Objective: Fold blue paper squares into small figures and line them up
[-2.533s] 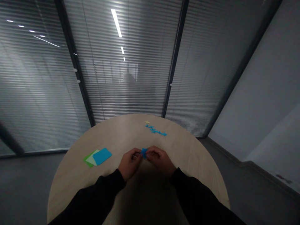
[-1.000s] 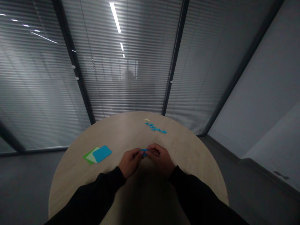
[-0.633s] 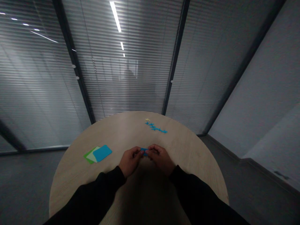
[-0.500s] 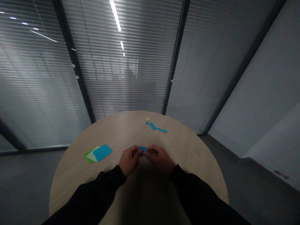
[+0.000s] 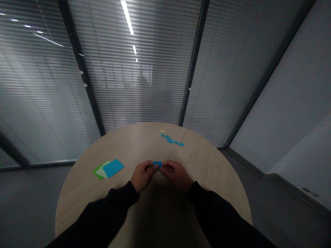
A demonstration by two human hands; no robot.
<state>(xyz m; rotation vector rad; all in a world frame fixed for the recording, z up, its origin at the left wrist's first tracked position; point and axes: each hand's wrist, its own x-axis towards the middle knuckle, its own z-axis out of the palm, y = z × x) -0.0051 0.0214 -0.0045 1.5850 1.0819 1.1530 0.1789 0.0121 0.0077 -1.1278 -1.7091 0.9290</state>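
Note:
A small piece of blue paper (image 5: 157,163) is held between my two hands, above the near middle of the round table. My left hand (image 5: 142,176) pinches its left end with thumb and fingers. At its right end, my right hand (image 5: 177,175) grips it the same way, fingers curled. Parts of the paper are covered by my fingertips, so its folds cannot be made out. To the left lie sheets of paper: a blue sheet (image 5: 113,168) on top, a pale green sheet (image 5: 101,172) and a bright green sheet (image 5: 96,174) beneath.
Several small blue folded paper pieces (image 5: 169,140) lie in a slanting row toward the far side, with one yellow folded piece (image 5: 162,131) behind them. The wooden table (image 5: 129,137) has a curved far edge close to a glass partition with blinds (image 5: 144,100).
The blue paper between my fingers shows slightly flatter and my thumbs have shifted a little. Both hands otherwise keep their places.

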